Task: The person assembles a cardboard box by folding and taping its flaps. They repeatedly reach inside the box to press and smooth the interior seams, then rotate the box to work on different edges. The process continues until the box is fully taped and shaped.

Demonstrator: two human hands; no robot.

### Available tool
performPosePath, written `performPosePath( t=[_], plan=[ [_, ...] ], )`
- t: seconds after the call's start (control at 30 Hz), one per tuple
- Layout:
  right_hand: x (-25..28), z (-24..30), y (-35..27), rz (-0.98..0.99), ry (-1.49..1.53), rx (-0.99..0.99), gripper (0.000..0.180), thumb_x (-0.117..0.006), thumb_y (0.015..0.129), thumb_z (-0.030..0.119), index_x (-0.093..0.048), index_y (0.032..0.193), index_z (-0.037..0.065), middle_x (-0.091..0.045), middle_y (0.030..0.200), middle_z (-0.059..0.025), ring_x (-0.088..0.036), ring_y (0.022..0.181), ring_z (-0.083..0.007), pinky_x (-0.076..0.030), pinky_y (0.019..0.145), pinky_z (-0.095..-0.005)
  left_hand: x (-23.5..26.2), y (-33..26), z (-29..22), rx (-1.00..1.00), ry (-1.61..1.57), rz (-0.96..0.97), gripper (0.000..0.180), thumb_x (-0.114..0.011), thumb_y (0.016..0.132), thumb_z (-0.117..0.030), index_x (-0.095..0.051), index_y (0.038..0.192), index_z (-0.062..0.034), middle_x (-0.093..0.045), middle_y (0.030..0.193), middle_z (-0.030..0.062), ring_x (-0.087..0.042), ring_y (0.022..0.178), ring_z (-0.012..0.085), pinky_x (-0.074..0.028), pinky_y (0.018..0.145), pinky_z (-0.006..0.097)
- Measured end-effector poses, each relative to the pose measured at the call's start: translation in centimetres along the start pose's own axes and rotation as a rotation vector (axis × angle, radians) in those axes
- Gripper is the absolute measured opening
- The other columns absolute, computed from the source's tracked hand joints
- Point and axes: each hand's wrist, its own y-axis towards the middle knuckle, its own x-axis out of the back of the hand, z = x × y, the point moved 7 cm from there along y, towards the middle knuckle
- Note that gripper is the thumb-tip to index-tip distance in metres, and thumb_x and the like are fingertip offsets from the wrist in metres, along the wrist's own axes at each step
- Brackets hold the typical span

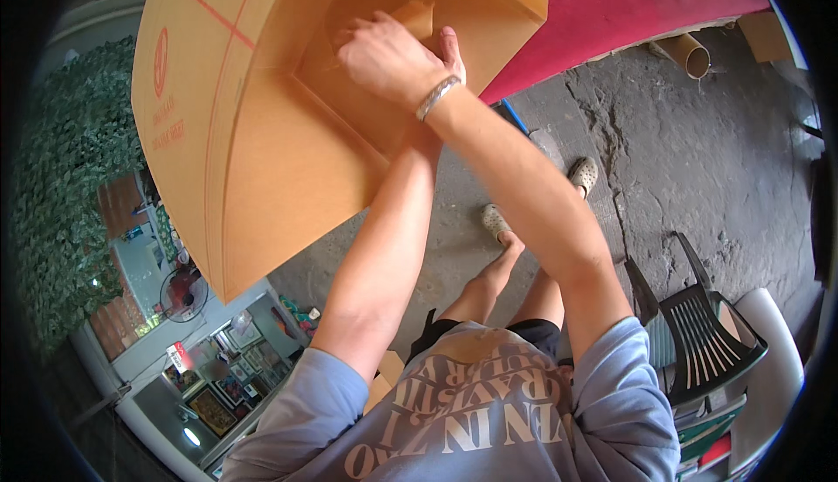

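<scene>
A large brown cardboard box (288, 159) with red printed lines and marks stands tilted in front of me, its open side toward me. Both my forearms cross at the wrists inside its mouth. My right hand (384, 56), with a silver bracelet on the wrist, lies over the left one; its fingers curl inward and are slightly blurred. What they grip, if anything, does not show. Of my left hand (451, 50) only the upright thumb and a bit of palm show; its fingers are hidden behind the right wrist. A lighter tan piece (416, 18) sticks up just beyond both hands.
A red surface (628, 11) lies right of the box, with a cardboard tube (685, 54) below its edge. A black slatted chair (703, 334) stands at the lower right. A fan (183, 293) and framed pictures (229, 377) are at the lower left. The concrete floor (698, 150) is cracked.
</scene>
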Motion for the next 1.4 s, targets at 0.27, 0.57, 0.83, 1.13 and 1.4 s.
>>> performPosePath(
  t=[0.27,0.57,0.83,1.13,1.4],
  plan=[
    [2.9,5.2,-1.9,0.094,-0.113,-0.021,0.011,-0.067,0.079,0.018,-0.072,0.071,0.015,-0.069,0.084,-0.001,-0.066,0.093,-0.0174,-0.049,0.078,-0.0328,1.5,-0.4,0.8,0.117,0.318,-0.138,0.091,-0.027,0.101,-0.071,-0.069,0.108,0.0088,-0.07,0.1,0.0297,-0.066,0.107,0.042,-0.05,0.099,0.042],
    [2.9,0.1,-5.0,-0.034,0.137,-0.207,0.021,-0.069,0.086,0.025,-0.078,0.099,0.011,-0.064,0.127,-0.0062,-0.059,0.115,-0.0245,-0.047,0.103,-0.0436,4.2,-4.7,-0.3,-0.313,0.47,-0.171,0.071,-0.048,0.1,-0.056,-0.061,0.123,0.0102,-0.058,0.131,0.0309,-0.05,0.131,0.0443,-0.046,0.103,0.046],
    [0.1,-0.5,-7.1,0.289,0.092,-0.093,0.036,-0.064,0.086,0.014,-0.069,0.121,0.011,-0.067,0.132,-0.0108,-0.069,0.115,-0.0263,-0.051,0.105,-0.0374,4.8,-13.0,2.1,-0.335,0.115,-0.244,0.056,-0.061,0.097,-0.024,-0.048,0.142,0.0066,-0.047,0.147,0.0291,-0.043,0.137,0.0461,-0.038,0.11,0.052],
    [4.1,3.3,-9.9,0.093,0.052,-0.102,0.03,-0.062,0.087,0.013,-0.066,0.116,0.005,-0.07,0.125,-0.0126,-0.071,0.111,-0.0281,-0.061,0.085,-0.0374,4.2,-12.8,3.5,-0.399,-0.15,-0.238,0.054,-0.06,0.099,-0.018,-0.044,0.148,-0.0027,-0.048,0.15,0.0212,-0.047,0.134,0.039,-0.04,0.111,0.047],
    [10.5,7.3,-13.2,0.083,0.193,-0.165,0.039,-0.061,0.086,0.007,-0.065,0.124,0.0,-0.073,0.119,-0.0174,-0.075,0.099,-0.0294,-0.062,0.079,-0.0372,-0.2,-12.8,7.0,-0.265,-1.116,0.044,0.046,-0.043,0.108,-0.035,-0.043,0.148,-0.0128,-0.052,0.145,0.0089,-0.049,0.135,0.0251,-0.04,0.115,0.043]
  ],
)
